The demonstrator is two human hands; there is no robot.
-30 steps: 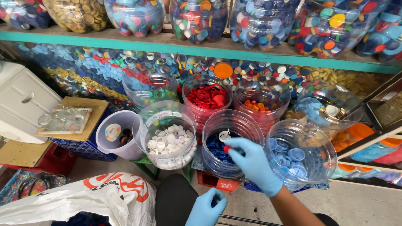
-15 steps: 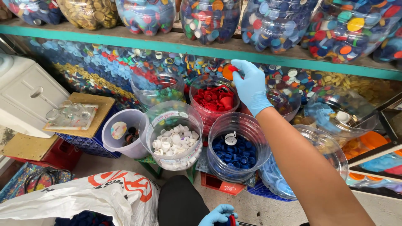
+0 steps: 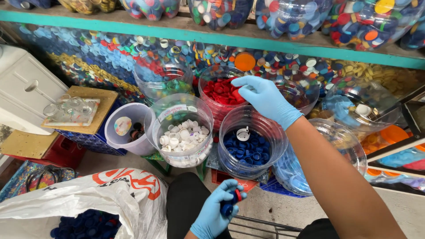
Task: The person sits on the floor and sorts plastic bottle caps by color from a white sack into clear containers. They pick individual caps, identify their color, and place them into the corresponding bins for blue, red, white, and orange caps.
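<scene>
My right hand (image 3: 265, 98), in a blue glove, reaches out over the clear jar of red caps (image 3: 220, 94); its fingers are curled, and what they hold cannot be told. Just below it stands the jar of dark blue caps (image 3: 249, 146), with one white cap on top. A jar of white caps (image 3: 182, 135) sits to the left. Near the bottom edge, my gloved left hand (image 3: 218, 210) grips a few caps (image 3: 231, 202), blue and red.
More clear jars of sorted caps stand around: green ones (image 3: 161, 79), light blue ones (image 3: 305, 172). A white bag (image 3: 88, 199) holding dark blue caps lies at the lower left. A teal shelf (image 3: 283, 42) above carries jars of mixed caps. A lilac bucket (image 3: 126, 128) stands at the left.
My right hand rose from the blue-cap jar to the back, then came down a little over the red-cap jar. My left hand shifted right and up, now showing caps in its fingers.
</scene>
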